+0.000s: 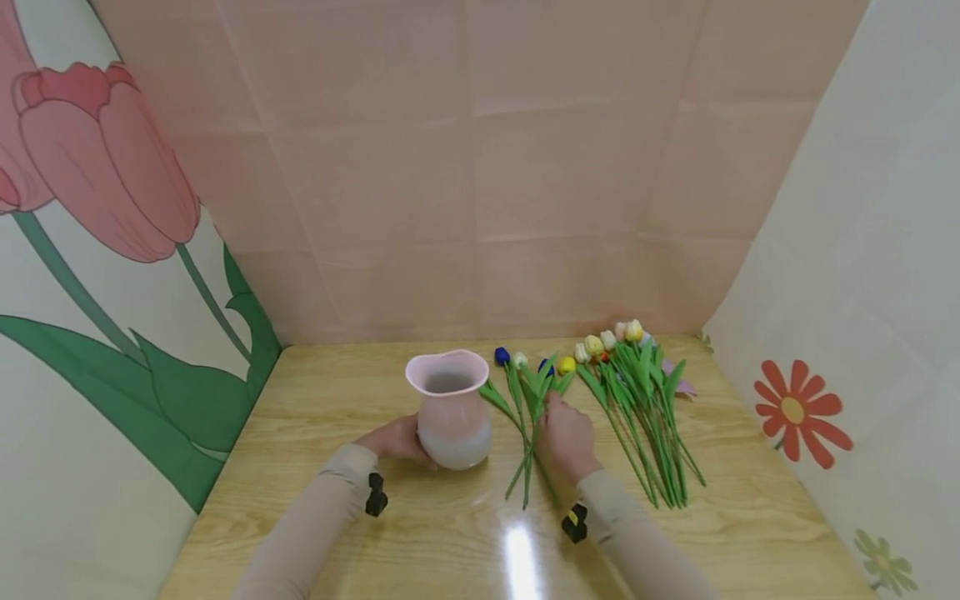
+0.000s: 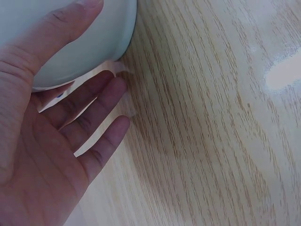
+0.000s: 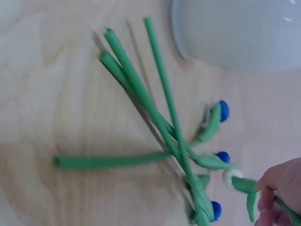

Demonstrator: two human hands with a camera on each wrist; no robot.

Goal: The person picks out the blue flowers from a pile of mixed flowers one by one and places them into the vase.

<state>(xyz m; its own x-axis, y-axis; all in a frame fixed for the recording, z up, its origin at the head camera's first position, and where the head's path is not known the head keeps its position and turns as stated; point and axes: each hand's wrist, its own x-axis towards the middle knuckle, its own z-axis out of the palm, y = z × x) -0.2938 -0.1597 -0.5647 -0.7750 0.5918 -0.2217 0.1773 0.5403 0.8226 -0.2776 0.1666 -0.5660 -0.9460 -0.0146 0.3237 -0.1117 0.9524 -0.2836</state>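
Note:
A vase (image 1: 453,425), pink above and whitish below with a wavy rim, stands upright on the table. My left hand (image 1: 402,440) holds its left side low down. In the left wrist view the thumb (image 2: 61,30) lies along the vase wall and the index finger passes behind it; the other fingers extend loosely. Right of the vase lies a small group of artificial tulips with crossed green stems (image 1: 528,454), blue, white and yellow heads. Over this group, my right hand (image 1: 570,433) pinches a tulip by its green leaves and stem (image 3: 244,184); its head is unclear.
A larger bunch of tulips (image 1: 648,417), with white, yellow and other heads, lies to the right on the wooden table (image 1: 337,392). A pink backdrop (image 1: 480,208) stands behind, with floral-printed panels at both sides.

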